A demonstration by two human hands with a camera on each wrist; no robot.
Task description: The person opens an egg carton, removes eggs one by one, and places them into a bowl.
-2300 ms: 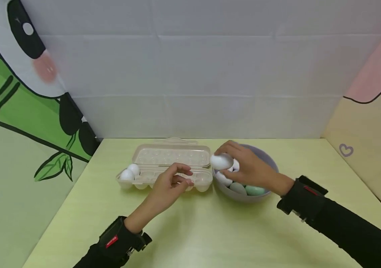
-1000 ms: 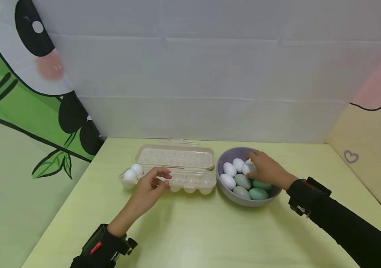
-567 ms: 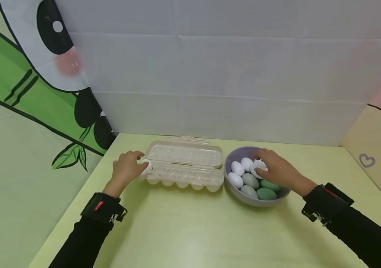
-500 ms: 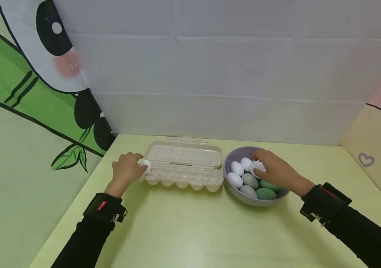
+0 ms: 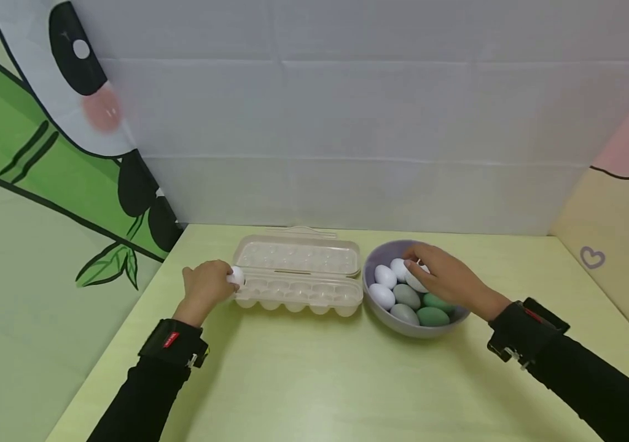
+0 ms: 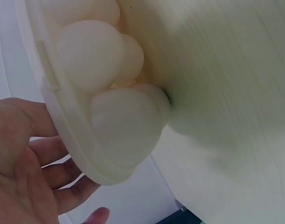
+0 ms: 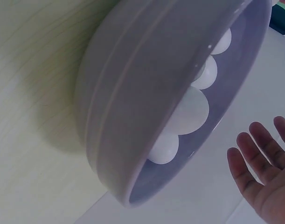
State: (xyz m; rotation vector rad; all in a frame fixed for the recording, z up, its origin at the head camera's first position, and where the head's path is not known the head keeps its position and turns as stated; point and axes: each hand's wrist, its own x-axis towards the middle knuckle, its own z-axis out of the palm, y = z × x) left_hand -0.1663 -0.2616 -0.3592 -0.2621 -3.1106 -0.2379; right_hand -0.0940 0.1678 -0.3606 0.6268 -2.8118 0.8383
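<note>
My left hand (image 5: 207,287) is at the left end of the egg carton (image 5: 303,296), fingers and thumb curled in on a white egg, mostly hidden by the hand. Another white egg (image 5: 235,276) shows at the fingertips. In the left wrist view the fingers (image 6: 63,172) reach behind the carton's rim, which hides their grip. My right hand (image 5: 441,273) hovers over the purple bowl (image 5: 370,270), its fingers over a white egg (image 5: 416,280). In the right wrist view those fingers (image 7: 254,158) are spread and apart from the bowl's rim.
Several white eggs (image 5: 382,296), grey-green eggs (image 5: 405,296) and green eggs (image 5: 432,317) lie in the bowl. The carton's raised lid (image 5: 298,255) lies back, with bare cups in front. A white backdrop (image 5: 314,141) stands behind the table.
The right hand brought a white egg down into the bowl and loosened its fingers. The left hand moved left to the carton's end and drew its fingers in around an egg there.
</note>
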